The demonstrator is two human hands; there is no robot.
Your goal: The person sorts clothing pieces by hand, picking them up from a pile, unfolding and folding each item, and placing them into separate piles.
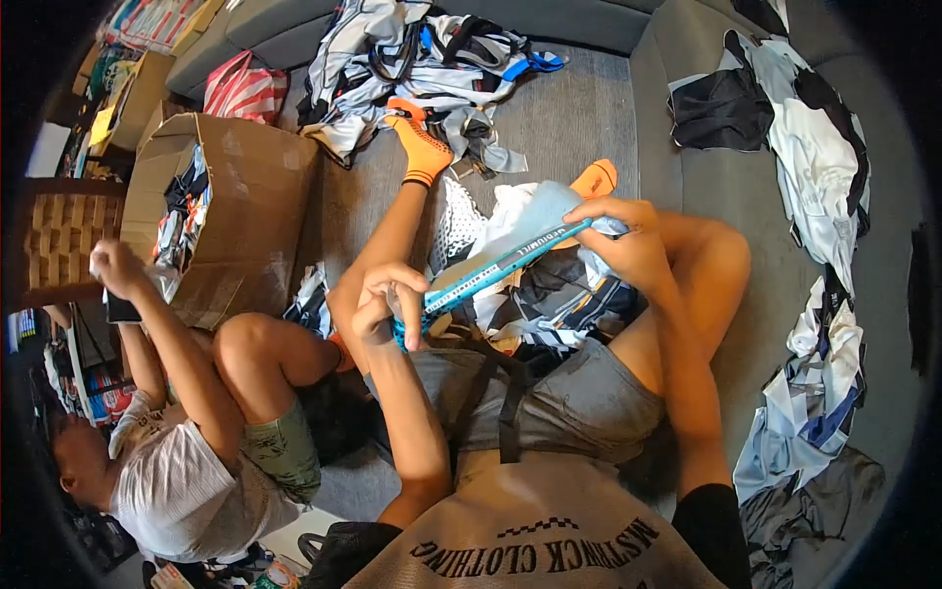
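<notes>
Here we have a long, narrow teal band with printed lettering (500, 268), drawn out slantwise between our two bare hands, over our lap; the left hand (388, 299) has its fingers curled about the lower, nearer end, the band running out from them up to the right; the right hand (633, 240) pinches the upper, farther end between thumb and fingers, the rest of the band lying to the left of its fingertips; just beyond the band, beside those fingertips, we see a pale blue, soft-looking cloth (546, 210); below, between our legs, sits a heap of grey, black and white fabric pieces (564, 306); and off to our left, a seated person in a light shirt (182, 481) beside an open brown cardboard box (260, 211).
</notes>
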